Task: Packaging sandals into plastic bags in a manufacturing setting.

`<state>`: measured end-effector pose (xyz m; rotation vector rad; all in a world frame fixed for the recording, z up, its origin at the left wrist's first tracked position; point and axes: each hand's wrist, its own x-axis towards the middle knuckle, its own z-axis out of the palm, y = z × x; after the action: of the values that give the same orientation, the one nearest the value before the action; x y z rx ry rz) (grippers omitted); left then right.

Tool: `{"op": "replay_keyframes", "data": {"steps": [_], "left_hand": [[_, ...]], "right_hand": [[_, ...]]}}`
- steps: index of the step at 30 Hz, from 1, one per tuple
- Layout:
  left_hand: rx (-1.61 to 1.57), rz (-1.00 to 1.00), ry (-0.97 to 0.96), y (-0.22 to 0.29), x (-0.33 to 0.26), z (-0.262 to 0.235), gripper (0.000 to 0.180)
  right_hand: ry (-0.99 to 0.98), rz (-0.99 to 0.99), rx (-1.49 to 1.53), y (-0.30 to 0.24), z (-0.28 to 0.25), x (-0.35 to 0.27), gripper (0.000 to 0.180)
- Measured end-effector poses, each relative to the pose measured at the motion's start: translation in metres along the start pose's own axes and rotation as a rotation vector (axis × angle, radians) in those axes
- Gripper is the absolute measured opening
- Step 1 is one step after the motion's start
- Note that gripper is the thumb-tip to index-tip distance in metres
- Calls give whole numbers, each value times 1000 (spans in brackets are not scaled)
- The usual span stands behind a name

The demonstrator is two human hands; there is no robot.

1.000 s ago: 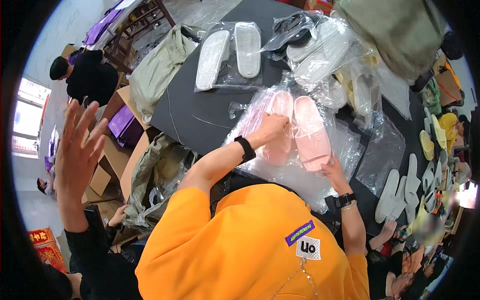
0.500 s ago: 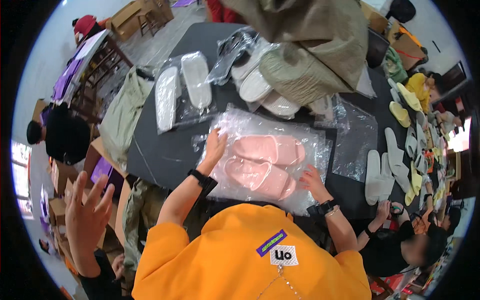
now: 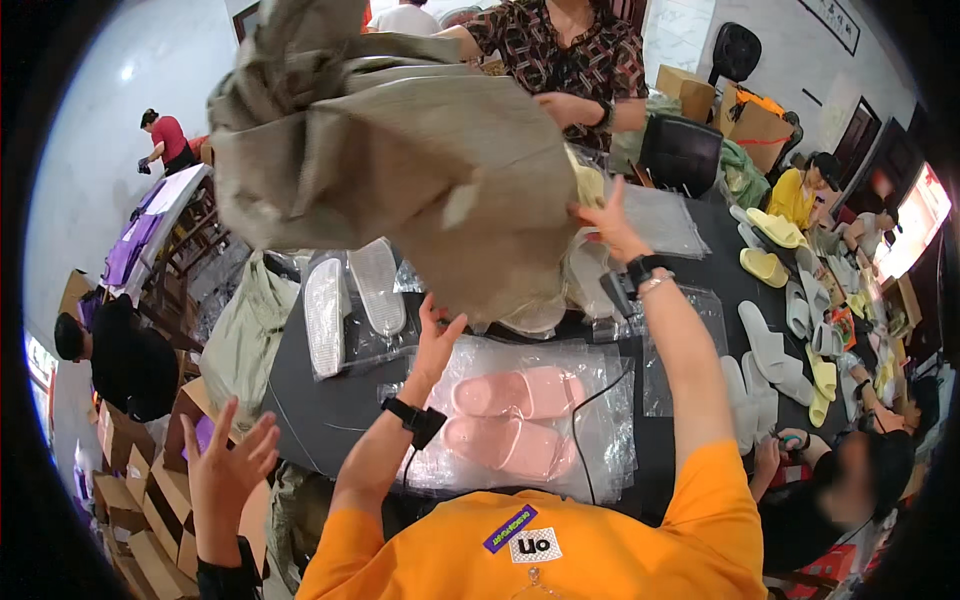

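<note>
A large olive-brown woven sack [image 3: 480,150] hangs tilted over the far side of the table. My left hand [image 3: 436,335] is raised with fingers apart beside its lower edge; whether it touches the sack I cannot tell. Farther out, my right hand [image 3: 610,225] reaches to the sack's right edge, fingers outstretched against it. Two pink slippers [image 3: 508,450] lie side by side on a stack of clear plastic bags [image 3: 610,440] between my forearms. Bagged white slippers [image 3: 326,318] are left of the sack, and more pale slippers [image 3: 590,280] show partly beneath it.
Across the table stands a person in a patterned shirt [image 3: 565,50]. Loose grey and yellow slippers [image 3: 770,345] crowd the table's right side. A co-worker's open hand [image 3: 225,470] is near at left, above cardboard boxes [image 3: 160,545]. A person in black [image 3: 830,490] sits at right.
The sack has been lifted and swung left. Both my hands have left the pink slippers' bags and moved out toward it, the right farther. The person across the table has come into view.
</note>
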<state>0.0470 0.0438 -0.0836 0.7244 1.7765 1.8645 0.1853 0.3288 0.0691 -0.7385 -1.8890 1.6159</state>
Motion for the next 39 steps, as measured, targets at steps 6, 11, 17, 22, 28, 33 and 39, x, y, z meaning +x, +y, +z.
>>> {"op": "replay_keyframes", "data": {"steps": [6, 11, 17, 22, 28, 33, 39], "left_hand": [[-70, 38, 172, -28, -30, -22, 71], [567, 59, 326, -44, -30, -165, 44], [932, 189, 953, 77, -52, -341, 40], [791, 424, 1062, 101, -44, -336, 36], [276, 920, 861, 84, -53, -260, 32], [-559, 196, 1087, 59, -90, -212, 37], [-23, -289, 395, -23, -125, -120, 30]], "right_hand": [[-791, -36, -2, -1, 142, -27, 49], [-1201, -541, -339, -10, 230, -127, 38], [-1411, -443, -173, -32, 283, -196, 56], [-1373, -461, 128, -49, 281, -209, 67], [-1296, -444, 351, -36, 241, -197, 78], [-1002, 77, 331, 49, 162, -161, 54], [-407, 411, 15, 113, 12, -192, 53]]}}
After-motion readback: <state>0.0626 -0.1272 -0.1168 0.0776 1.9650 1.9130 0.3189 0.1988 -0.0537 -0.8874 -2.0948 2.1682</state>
